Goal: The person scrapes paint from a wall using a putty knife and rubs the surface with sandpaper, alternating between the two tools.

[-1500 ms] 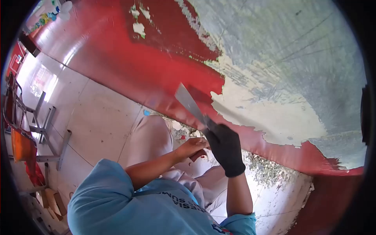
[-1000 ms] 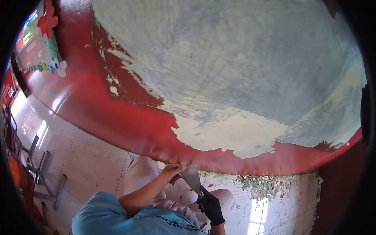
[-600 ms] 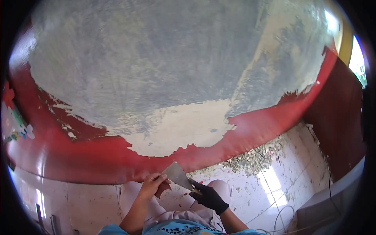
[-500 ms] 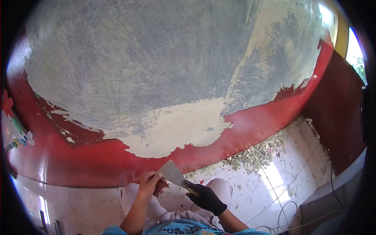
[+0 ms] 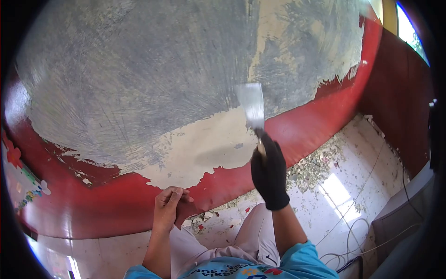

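My right hand (image 5: 268,174), in a black glove, grips the handle of a putty knife (image 5: 254,107). Its broad metal blade points up and lies over the scraped grey and cream patch (image 5: 200,135) of the wall, though I cannot tell whether it touches. My bare left hand (image 5: 171,201) is closed by the patch's lower edge, thumb against the fingers. Under those fingers shows a dark red peeled piece of paint (image 5: 186,211), partly hidden by the hand. Glossy red paint (image 5: 223,186) borders the patch below.
Paint chips (image 5: 309,172) litter the white tiled floor (image 5: 325,223) along the wall's foot. Thin cables (image 5: 348,242) loop at the lower right, beside a grey object (image 5: 395,209). Flower decorations (image 5: 32,188) are at the far left. My knees are close to the wall.
My right hand has raised the putty knife from near my left hand up and rightward to the patch. My left hand has come off the blade and moved slightly up. The view has shifted right.
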Demonstrator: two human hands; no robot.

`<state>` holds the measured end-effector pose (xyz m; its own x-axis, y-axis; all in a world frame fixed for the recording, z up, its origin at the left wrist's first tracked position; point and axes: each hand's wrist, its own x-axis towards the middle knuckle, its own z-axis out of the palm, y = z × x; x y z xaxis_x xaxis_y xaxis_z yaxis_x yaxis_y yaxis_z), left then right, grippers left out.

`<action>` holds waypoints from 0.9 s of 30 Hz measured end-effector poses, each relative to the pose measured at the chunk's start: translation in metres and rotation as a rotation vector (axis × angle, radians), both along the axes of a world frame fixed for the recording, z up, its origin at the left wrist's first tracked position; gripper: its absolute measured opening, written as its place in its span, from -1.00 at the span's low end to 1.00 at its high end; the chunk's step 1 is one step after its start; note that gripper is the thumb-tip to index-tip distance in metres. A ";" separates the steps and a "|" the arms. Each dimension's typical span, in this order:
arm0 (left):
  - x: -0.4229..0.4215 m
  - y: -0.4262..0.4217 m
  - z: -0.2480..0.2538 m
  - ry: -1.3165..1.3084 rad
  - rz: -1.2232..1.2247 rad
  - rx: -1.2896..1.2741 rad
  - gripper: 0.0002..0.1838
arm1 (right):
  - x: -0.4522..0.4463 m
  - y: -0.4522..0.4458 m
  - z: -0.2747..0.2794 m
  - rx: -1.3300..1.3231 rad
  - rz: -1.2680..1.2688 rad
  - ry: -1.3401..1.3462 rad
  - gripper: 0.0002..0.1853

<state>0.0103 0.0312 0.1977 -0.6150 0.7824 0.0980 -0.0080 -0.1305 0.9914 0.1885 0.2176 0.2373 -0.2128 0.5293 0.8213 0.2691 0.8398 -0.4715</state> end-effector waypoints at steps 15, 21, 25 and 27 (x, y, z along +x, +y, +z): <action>0.011 0.021 0.016 0.078 -0.060 -0.116 -0.77 | -0.023 0.006 0.045 -0.067 -0.129 0.030 -0.62; 0.012 0.030 0.010 0.084 -0.100 -0.143 -0.76 | -0.019 -0.001 0.035 -0.084 -0.053 0.059 -0.62; 0.022 0.028 0.009 -0.024 -0.126 -0.126 -0.76 | -0.040 0.013 0.044 -0.151 -0.067 0.163 -0.60; 0.021 0.027 0.012 0.051 -0.134 -0.124 -0.75 | -0.033 0.001 0.038 -0.151 -0.067 0.126 -0.60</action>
<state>0.0312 0.0579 0.2099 -0.5011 0.8651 0.0239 0.0338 -0.0080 0.9994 0.1551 0.2181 0.2757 -0.0740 0.6582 0.7492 0.2530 0.7391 -0.6243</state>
